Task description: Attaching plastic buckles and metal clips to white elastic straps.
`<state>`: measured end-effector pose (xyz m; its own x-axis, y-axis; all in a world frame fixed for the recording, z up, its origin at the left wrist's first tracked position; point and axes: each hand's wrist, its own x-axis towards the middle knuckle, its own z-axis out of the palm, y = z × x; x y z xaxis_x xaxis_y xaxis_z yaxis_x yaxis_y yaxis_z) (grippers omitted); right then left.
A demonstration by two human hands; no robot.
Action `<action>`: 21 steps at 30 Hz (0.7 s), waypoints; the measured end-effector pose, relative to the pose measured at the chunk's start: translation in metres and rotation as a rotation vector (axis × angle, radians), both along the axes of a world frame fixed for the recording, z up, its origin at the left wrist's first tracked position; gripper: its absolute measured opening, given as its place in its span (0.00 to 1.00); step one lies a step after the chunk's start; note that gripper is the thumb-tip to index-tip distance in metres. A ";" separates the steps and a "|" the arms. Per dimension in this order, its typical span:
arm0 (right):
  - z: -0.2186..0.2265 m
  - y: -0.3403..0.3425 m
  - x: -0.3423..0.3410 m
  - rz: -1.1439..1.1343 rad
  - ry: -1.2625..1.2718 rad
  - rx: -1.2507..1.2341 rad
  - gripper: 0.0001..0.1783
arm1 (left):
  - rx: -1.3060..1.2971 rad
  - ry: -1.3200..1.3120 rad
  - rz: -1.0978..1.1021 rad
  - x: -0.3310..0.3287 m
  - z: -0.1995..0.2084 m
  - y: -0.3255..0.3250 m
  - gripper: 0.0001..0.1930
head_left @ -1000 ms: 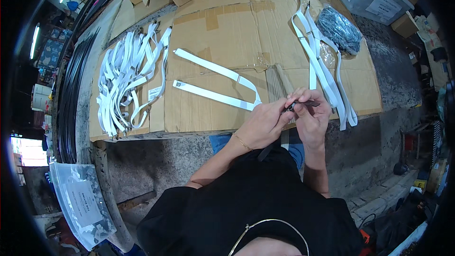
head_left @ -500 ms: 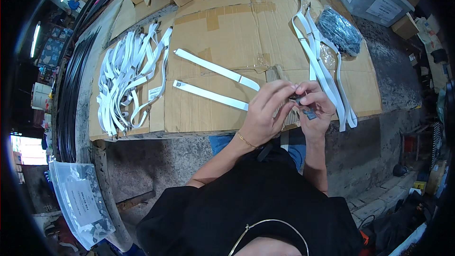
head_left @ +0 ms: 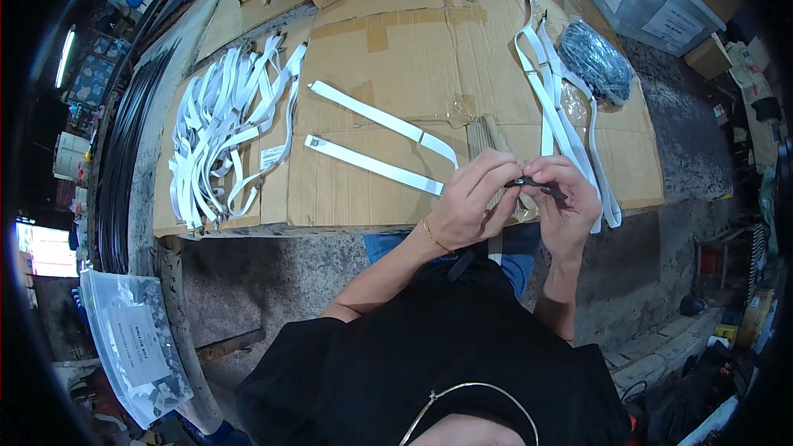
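Close together over the table's front edge, both my hands pinch one small black piece (head_left: 547, 188), flat and narrow; its exact kind is too small to make out. My left hand (head_left: 473, 202) grips its left end between thumb and fingertips. Fingers of my right hand (head_left: 572, 208) are closed on its other side, hiding part of it. Just left of my hands, a white strap (head_left: 376, 164) with a metal end lies flat. Above it lies a second white strap (head_left: 372, 119), bent near its right end. Beyond my right hand, several white straps (head_left: 549, 91) with dark fittings stretch along the table.
Flattened cardboard (head_left: 388, 58) covers the table. A tangled heap of white straps (head_left: 227, 124) lies at left, beside bundled black strips (head_left: 132, 165). A plastic-wrapped dark bundle (head_left: 595, 62) sits at right, near a clear bin (head_left: 648, 0). Another clear bin (head_left: 136, 347) stands lower left.
My right hand has turned and shifted slightly right and down. The black piece has swung from hanging downward to pointing right. The straps lie as before.
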<state>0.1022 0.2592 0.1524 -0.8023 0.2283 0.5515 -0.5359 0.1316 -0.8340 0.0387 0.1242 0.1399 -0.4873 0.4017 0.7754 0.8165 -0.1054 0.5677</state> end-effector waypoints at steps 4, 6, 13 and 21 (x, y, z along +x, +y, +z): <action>-0.004 -0.007 0.000 -0.074 0.092 -0.009 0.12 | 0.007 0.069 -0.006 0.000 0.006 0.003 0.16; -0.006 -0.013 -0.002 -0.107 0.108 -0.056 0.12 | 0.001 0.075 -0.003 -0.001 0.006 0.004 0.16; -0.015 -0.001 -0.012 -0.086 0.014 -0.171 0.10 | -0.071 -0.024 0.013 -0.006 0.001 0.005 0.16; -0.013 0.020 -0.019 -0.017 0.015 -0.441 0.11 | -0.218 -0.600 -0.125 -0.005 0.004 -0.006 0.08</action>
